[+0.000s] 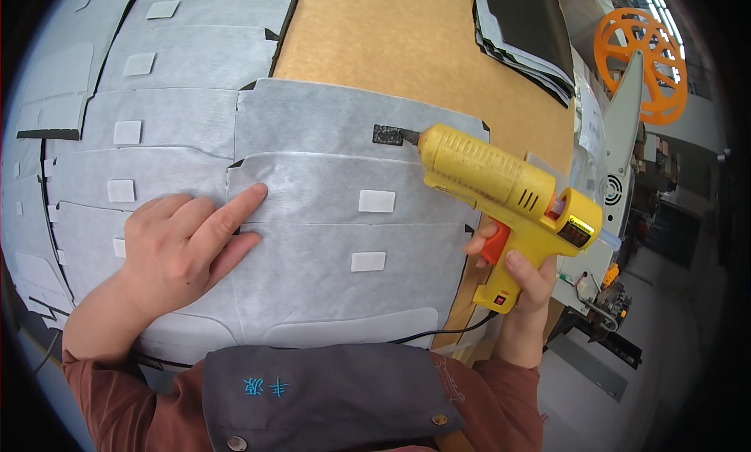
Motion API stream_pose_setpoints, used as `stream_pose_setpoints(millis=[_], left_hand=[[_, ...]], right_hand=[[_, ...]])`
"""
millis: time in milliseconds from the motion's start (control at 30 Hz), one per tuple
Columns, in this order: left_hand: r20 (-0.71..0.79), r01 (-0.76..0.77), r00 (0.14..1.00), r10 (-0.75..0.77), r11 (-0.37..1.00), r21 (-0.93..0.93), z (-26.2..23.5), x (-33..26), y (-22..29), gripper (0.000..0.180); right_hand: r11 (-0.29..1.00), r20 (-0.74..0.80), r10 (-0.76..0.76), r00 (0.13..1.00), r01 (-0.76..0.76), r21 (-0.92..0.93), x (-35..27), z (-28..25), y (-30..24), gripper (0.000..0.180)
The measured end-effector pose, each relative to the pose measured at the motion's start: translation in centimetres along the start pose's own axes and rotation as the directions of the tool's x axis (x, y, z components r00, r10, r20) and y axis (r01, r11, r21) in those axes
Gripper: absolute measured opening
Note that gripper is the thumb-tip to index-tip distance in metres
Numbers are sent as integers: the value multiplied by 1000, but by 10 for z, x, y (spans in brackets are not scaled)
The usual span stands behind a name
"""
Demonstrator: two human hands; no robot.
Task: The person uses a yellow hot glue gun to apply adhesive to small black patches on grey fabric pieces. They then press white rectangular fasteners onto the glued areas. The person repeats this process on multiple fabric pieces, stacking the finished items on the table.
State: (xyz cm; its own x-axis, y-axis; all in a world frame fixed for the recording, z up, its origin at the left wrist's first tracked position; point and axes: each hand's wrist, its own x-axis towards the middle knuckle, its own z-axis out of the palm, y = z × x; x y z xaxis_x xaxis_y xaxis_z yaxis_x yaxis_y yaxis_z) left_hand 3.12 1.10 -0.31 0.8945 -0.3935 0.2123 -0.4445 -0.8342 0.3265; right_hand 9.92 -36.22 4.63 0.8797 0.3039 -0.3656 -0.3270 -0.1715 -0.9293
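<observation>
My right hand [522,284] grips the handle of a yellow glue gun [501,182] with an orange trigger. Its nozzle touches a small black patch [386,134] on the topmost grey fabric sheet [328,115]. My left hand [184,244] lies flat on the overlapping grey fabric sheets [313,272], index finger stretched out and pressing a sheet's edge. Two small white rectangular pads [376,201] sit on the sheets below the nozzle.
More grey sheets with white pads [127,132] are fanned out at the left. A brown table top [391,37] shows beyond, with a stack of black-and-grey pieces [528,25] at the back right. An orange spool [641,49] and a machine [618,186] stand right.
</observation>
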Motion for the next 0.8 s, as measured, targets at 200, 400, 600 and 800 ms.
stream_pose_setpoints(millis=[200,400,600,800], left_hand=[[6,3,1000,-3,1000,2,-1,1,1,58],[12,3,1000,-3,1000,4,-1,1,1,57],[3,1,1000,-2,1000,7,-1,1,1,57],[0,2,1000,-2,1000,5,0,0,0,57]], right_hand=[[1000,-2,2,1000,-2,22,-4,-1,2,54],[999,-13,9,1000,-9,36,-4,-1,1,54],[1000,8,-5,1000,5,23,-2,-2,0,54],[1000,-9,16,1000,-16,8,0,-1,2,54]])
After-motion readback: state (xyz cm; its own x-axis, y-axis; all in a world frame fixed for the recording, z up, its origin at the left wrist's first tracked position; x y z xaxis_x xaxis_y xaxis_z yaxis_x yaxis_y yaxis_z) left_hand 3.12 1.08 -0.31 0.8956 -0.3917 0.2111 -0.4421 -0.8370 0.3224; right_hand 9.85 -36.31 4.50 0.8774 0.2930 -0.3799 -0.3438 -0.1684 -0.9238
